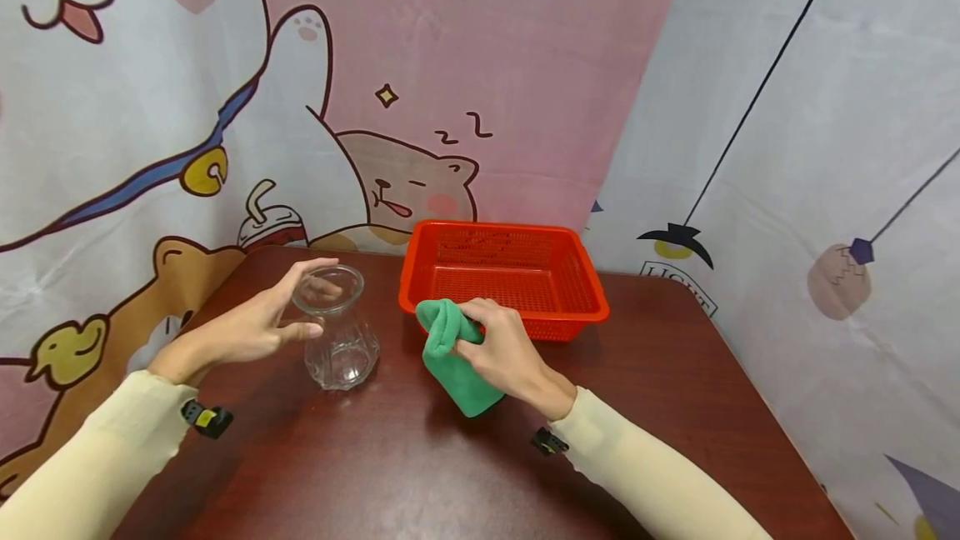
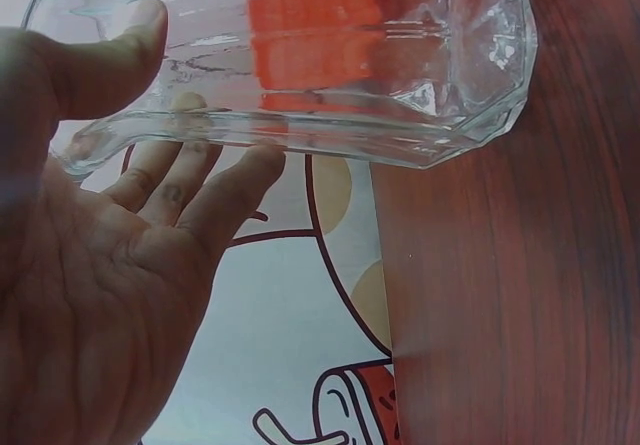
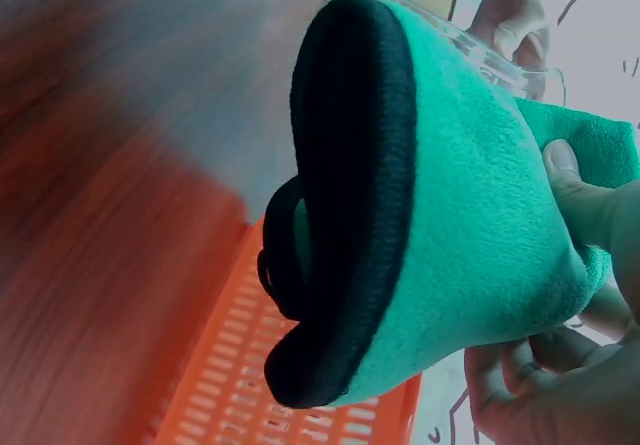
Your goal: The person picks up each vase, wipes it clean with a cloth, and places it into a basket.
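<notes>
A clear glass vase (image 1: pixel 341 348) with a flared rim and faceted base stands upright on the table, left of the middle. My left hand (image 1: pixel 262 319) is spread beside its neck, thumb on the near side and fingers reaching behind. In the left wrist view, those fingers (image 2: pixel 235 200) look fairly straight at the glass. My right hand (image 1: pixel 506 352) pinches a folded green cloth (image 1: pixel 468 382) near its top, between thumb and fingers. The cloth hangs down over the table, and the right wrist view shows its dark edge (image 3: pixel 355 165) folded round on itself.
Behind the cloth, an orange-red plastic basket (image 1: pixel 555 319) with slotted sides sits toward the back of the dark red-brown table (image 1: pixel 360 473). Cartoon-printed curtains (image 1: pixel 525 90) hang behind the table and along its sides.
</notes>
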A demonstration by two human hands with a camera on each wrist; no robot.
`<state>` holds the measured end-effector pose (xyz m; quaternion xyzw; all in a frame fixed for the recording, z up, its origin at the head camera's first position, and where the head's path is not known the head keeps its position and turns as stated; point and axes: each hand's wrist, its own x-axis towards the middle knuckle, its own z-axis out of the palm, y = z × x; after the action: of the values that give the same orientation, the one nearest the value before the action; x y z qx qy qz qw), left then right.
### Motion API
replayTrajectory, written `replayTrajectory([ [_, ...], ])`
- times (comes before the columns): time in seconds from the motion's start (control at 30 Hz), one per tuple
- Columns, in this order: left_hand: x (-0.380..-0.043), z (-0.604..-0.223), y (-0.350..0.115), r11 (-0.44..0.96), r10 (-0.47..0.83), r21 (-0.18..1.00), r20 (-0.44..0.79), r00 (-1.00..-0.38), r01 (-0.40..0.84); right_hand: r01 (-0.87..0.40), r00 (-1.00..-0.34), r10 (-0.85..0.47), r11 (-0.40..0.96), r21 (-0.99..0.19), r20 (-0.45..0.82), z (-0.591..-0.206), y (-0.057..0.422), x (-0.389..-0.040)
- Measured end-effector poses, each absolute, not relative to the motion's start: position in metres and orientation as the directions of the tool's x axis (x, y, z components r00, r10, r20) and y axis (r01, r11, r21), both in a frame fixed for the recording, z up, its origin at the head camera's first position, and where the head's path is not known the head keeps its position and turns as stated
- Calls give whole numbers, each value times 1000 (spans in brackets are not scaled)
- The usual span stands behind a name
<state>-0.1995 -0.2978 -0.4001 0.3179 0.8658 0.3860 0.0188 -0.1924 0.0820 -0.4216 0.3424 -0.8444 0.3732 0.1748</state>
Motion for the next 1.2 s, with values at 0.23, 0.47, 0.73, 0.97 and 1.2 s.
replayTrajectory([
  [0.23,-198,-401,-298,506,557,684,207,-804,526,-709,-705,-487,501,-496,516,-429,96,-190],
  [0.47,-199,-401,-299,507,555,683,209,-805,526,-719,-695,-523,514,-468,494,-436,110,-190],
  [0.73,-201,-400,-299,505,559,678,214,-801,534,-730,-682,-547,546,-411,485,-440,125,-188],
  [0.97,-201,-401,-298,508,558,672,219,-800,539,-660,-739,-510,677,-324,439,-440,147,-182],
  [1.2,-200,-402,-299,503,554,684,213,-805,528,-558,-817,-452,778,-289,358,-439,181,-181],
])
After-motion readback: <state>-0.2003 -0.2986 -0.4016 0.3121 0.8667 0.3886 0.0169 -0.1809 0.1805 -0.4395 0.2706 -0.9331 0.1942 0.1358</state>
